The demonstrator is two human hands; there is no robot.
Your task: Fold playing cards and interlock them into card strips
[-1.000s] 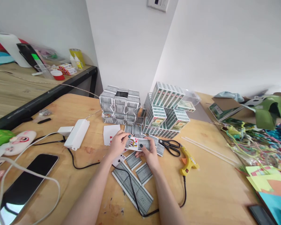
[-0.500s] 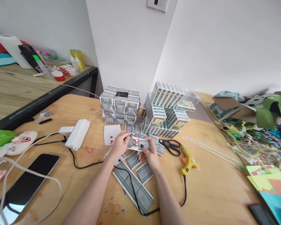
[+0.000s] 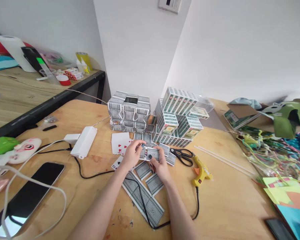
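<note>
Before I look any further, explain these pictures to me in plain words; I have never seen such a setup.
There is no machine here: you are seeing a person's own bare hands, left and right. All the pictures come from one camera worn on the head, looking forward and down. Between them, the hands hold a card piece, mostly patterned card back with a narrow strip of card face showing.

On the wooden table lie loose cards, black scissors and a yellow glue gun. Farther back stand a hollow structure covered in cards and stacked green-and-white boxes. A phone lies at the person's left.
</note>
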